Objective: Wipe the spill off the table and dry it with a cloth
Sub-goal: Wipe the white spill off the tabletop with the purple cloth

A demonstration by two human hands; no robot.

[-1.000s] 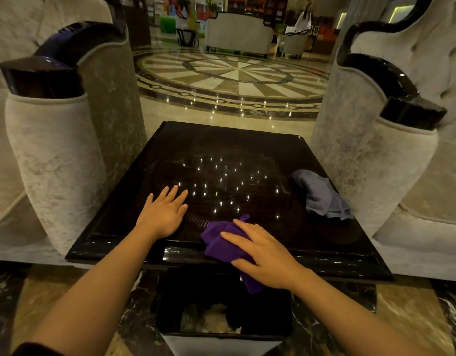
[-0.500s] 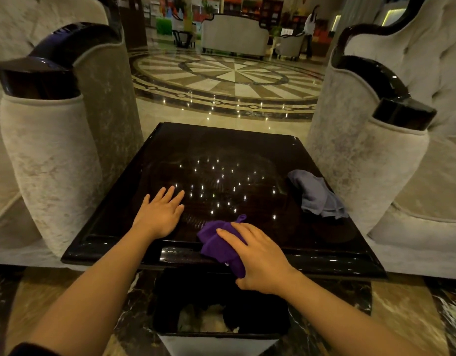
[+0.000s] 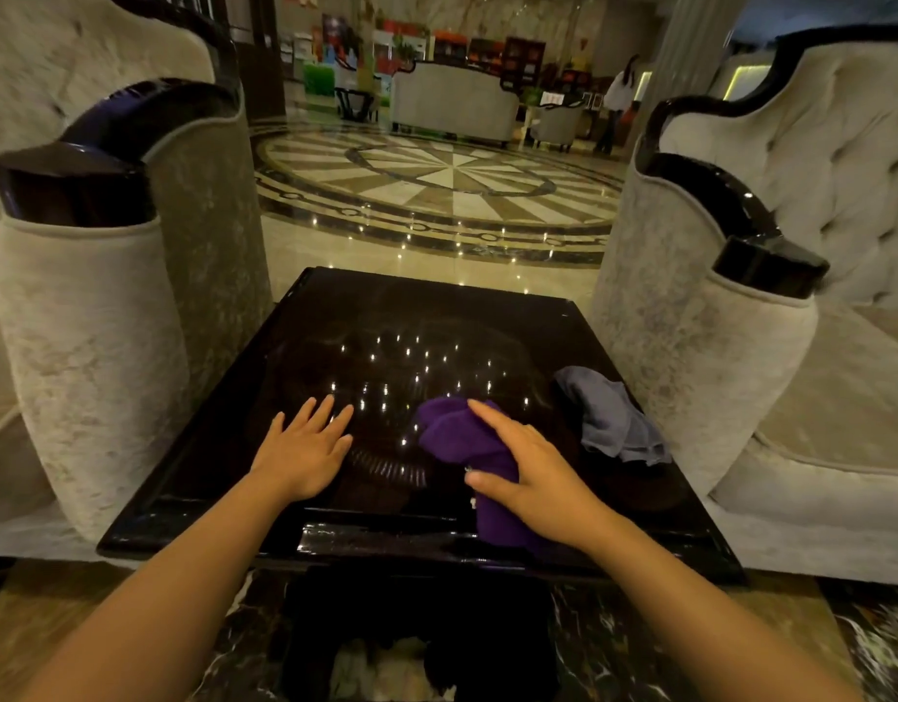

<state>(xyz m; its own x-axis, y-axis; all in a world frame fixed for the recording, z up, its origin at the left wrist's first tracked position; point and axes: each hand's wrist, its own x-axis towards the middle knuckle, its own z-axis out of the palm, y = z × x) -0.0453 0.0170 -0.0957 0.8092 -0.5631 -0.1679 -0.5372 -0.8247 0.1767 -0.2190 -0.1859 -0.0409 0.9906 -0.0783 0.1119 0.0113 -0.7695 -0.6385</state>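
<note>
A glossy black square table [image 3: 335,321] stands between two armchairs and reflects small ceiling lights. My right hand [image 3: 533,473] presses a crumpled purple cloth [image 3: 452,433] onto the table's near middle, fingers spread over it. One end of the purple cloth hangs over the front edge. My left hand [image 3: 305,448] lies flat on the tabletop to the left, fingers apart, holding nothing. A grey cloth [image 3: 608,418] lies bunched at the table's right side. A wet streaked patch shows between my hands.
Cream velvet armchairs with black arm caps flank the table, one on the left [image 3: 82,321] and one on the right [image 3: 715,357]. A black bin [image 3: 421,640] with crumpled waste sits below the table's front edge. A person [image 3: 619,103] stands far off on the patterned marble floor.
My right hand has pushed the purple cloth away from the front edge, forward and to the right across the table. My left hand stays flat in about the same spot.
</note>
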